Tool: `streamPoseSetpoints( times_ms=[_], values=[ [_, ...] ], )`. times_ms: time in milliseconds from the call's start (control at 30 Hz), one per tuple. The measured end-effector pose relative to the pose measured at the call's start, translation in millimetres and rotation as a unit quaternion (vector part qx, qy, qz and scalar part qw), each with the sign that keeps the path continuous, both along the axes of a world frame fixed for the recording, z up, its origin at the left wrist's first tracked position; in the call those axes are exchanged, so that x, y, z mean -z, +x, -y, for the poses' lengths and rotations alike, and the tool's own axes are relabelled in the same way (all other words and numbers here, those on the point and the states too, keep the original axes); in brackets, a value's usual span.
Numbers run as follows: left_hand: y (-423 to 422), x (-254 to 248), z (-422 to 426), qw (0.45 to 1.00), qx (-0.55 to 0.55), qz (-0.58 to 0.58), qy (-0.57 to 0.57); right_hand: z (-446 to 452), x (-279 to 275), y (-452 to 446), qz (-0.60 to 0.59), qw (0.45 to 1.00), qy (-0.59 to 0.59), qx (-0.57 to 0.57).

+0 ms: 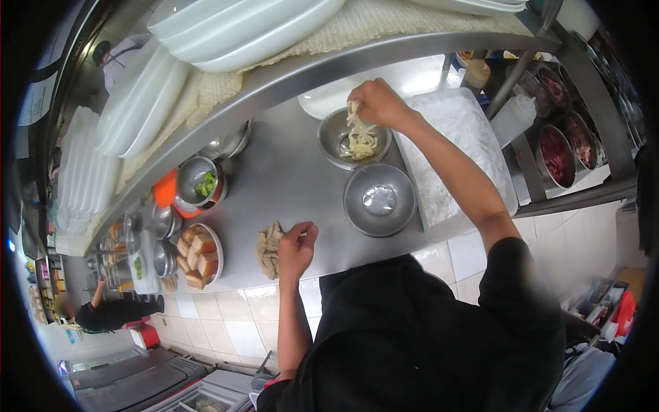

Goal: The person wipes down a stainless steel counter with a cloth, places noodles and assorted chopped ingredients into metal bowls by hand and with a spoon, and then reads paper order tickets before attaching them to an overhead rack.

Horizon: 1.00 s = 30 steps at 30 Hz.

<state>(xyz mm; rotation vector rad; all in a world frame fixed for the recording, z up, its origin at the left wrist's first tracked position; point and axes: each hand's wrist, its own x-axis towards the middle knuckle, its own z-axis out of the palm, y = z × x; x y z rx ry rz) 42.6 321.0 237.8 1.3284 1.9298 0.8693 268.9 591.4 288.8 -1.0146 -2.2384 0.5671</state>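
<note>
My right hand pinches pale strips over a metal bowl at the back of the steel counter. More pale strips lie inside that bowl. Just in front of it stands a second metal bowl with a shiny bottom and no food visible in it. My left hand hovers or rests near the counter's front edge, fingers curled together, beside a crumpled beige cloth. Whether anything is between its fingers cannot be made out.
Bread pieces fill a white bowl at left, near a bowl of greens. A floured white tray and meat containers stand right. Stacked plates line the shelf above. Two people are at far left.
</note>
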Motion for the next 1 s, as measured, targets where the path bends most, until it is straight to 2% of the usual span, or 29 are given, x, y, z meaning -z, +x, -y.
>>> streamPoseSetpoints(
  times_ms=[167, 267, 367, 433, 467, 533, 633, 800, 833, 900, 933, 1000],
  values=[
    [6.8, -3.4, -49.6, 0.999, 0.007, 0.046, 0.025, 7.6, 3.2, 4.2, -0.012, 0.999, 0.003, 0.052],
    [13.9, 3.1, -62.2, 0.996, 0.007, 0.089, 0.024, 9.9, 2.2, 8.4, -0.057, 0.998, -0.015, 0.036],
    [21.2, 6.3, -75.1, 0.992, -0.008, 0.125, 0.012, 12.2, -3.3, 10.5, -0.097, 0.992, -0.075, 0.010],
    [27.3, 4.0, -90.0, 0.988, -0.027, 0.150, 0.004, 11.5, -6.2, 9.7, -0.162, 0.968, -0.186, -0.037],
    [32.3, 0.5, -100.5, 0.990, -0.033, 0.138, 0.001, 11.7, -8.0, 10.2, -0.162, 0.968, -0.185, -0.039],
    [38.4, 1.5, -121.7, 0.991, -0.043, 0.127, 0.001, 11.8, -12.1, 10.4, -0.222, 0.929, -0.284, -0.081],
    [42.3, 16.2, -151.7, 0.994, -0.041, 0.099, -0.014, 12.5, -16.1, 13.1, -0.232, 0.920, -0.297, -0.113],
    [44.6, 17.4, -179.2, 0.987, -0.023, -0.044, -0.153, 10.0, -17.4, 14.9, -0.262, 0.906, -0.310, -0.117],
    [44.1, 15.0, -181.1, 0.987, -0.021, -0.045, -0.151, 9.6, -18.4, 15.3, -0.281, 0.895, -0.326, -0.115],
    [44.6, 10.7, -184.8, 0.974, 0.022, -0.170, -0.148, 9.3, -20.2, 15.7, -0.278, 0.900, -0.326, -0.083],
    [45.6, 12.2, -184.9, 0.974, 0.025, -0.170, -0.147, 9.2, -21.4, 16.2, -0.272, 0.903, -0.329, -0.052],
    [45.0, 21.6, -183.9, 0.917, 0.019, -0.397, -0.031, 7.9, -21.4, 16.5, -0.272, 0.904, -0.327, -0.044]
  ],
)
